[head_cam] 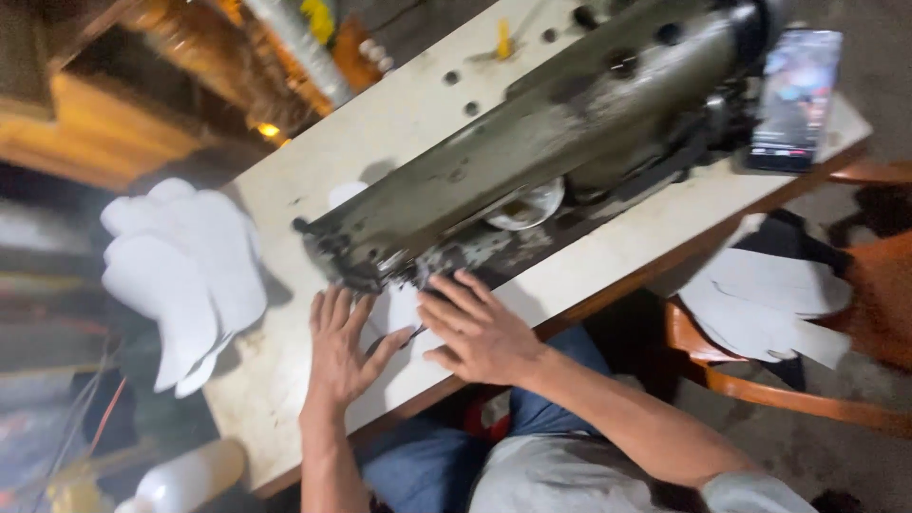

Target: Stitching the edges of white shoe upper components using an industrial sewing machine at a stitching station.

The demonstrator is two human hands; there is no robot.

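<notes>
At the far left edge of the table (285, 408), a stack of white cut pieces (185, 271) hangs partly over the side, rounded in outline and layered loosely. Below it, at the bottom corner, stands a white plastic bottle (185, 477), blurred.

Left hand (339, 350): palm down, fingers spread, flat on a white piece (399, 313) lying on the table just in front of the needle end of the sewing machine (532, 142). Right hand (480, 331): also palm down, fingers spread and pressing on the same white piece, fingertips pointing toward the machine head. Neither hand pinches anything. The piece is pale, thin and flat, mostly covered by the two hands; its outline cannot be made out.

Sewing machine: grey-green, worn and stained, lying diagonally across the table. Table surface: cream, scuffed, with several round holes near the far edge. A phone (796, 95) with a lit screen rests at the machine's right end.

Right of the table, an orange wooden chair (807, 399) carries more white cut pieces (765, 304). Background upper left: dim shelving, blurred.
</notes>
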